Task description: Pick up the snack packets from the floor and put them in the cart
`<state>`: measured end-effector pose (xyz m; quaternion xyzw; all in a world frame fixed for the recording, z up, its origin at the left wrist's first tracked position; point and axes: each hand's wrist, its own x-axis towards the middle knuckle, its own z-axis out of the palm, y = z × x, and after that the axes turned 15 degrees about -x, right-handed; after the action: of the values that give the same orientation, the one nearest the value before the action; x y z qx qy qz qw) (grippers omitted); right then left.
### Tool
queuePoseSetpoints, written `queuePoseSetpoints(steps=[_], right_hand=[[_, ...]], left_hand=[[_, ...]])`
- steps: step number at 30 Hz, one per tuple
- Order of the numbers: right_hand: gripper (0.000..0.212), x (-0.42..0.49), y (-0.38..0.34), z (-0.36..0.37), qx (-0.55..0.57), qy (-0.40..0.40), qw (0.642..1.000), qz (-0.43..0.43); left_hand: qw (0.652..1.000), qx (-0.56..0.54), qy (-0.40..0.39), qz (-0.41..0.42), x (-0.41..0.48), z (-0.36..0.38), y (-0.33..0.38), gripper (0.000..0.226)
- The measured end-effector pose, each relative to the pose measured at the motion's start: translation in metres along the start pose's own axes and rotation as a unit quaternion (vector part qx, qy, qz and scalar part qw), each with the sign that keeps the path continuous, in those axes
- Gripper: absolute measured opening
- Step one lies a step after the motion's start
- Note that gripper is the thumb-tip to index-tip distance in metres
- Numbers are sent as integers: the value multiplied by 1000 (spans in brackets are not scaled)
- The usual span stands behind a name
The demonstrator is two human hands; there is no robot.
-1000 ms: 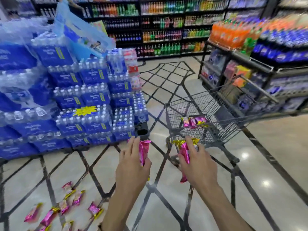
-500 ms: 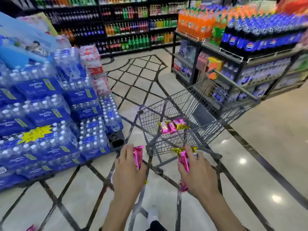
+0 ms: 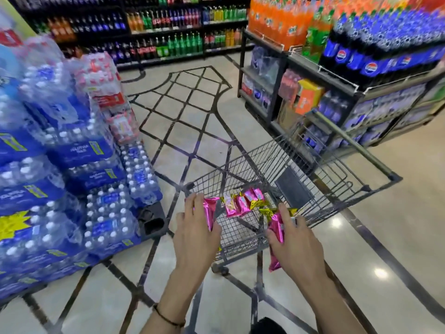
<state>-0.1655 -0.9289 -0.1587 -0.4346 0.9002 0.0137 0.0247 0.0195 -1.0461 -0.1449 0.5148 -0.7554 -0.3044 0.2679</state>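
Note:
My left hand (image 3: 196, 235) grips a pink snack packet (image 3: 209, 212) at the near left corner of the wire cart (image 3: 320, 189). A second pink packet with gold ends (image 3: 277, 229) is held in my right hand (image 3: 292, 247), just over the cart's near rim. Inside the basket lie several pink and gold packets (image 3: 243, 201). Both hands hover at the cart's near edge, above its floor.
Stacked packs of bottled water (image 3: 72, 165) on a black pallet fill the left. A black shelf rack of soda bottles (image 3: 349, 75) stands right behind the cart. Drink shelves line the back wall. The glossy floor (image 3: 192, 121) with dark lines runs between them.
The view has lifted and closed in on the cart. Both hands carried their packets forward to the cart's near rim. The packets on the floor have dropped out of sight.

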Motion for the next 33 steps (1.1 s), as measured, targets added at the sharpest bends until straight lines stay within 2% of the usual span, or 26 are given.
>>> queuePoseSetpoints(steps=[7,13,17,22,25,33], right_hand=[[70,105,-9,30,-2,-34,997,-67],[68,220,-16,70,-8,-104,985,-141],[67,282,-20,106,-35,-135,975,-171],[69,333,-43,172,-37,-180,964,-192],[69,351,-66,222,-15,-210,957,-199],[70,376,-125,356,18,-227,946,-233]], left_hand=[[998,7,4,-66,74,58,-17,71],[986,0,12,-164,140,126,-34,67],[976,-6,10,-217,175,172,-57,74],[963,12,-2,-270,211,226,-108,71],[955,35,-19,-295,227,258,-148,78],[942,80,-50,-323,254,337,-263,75]])
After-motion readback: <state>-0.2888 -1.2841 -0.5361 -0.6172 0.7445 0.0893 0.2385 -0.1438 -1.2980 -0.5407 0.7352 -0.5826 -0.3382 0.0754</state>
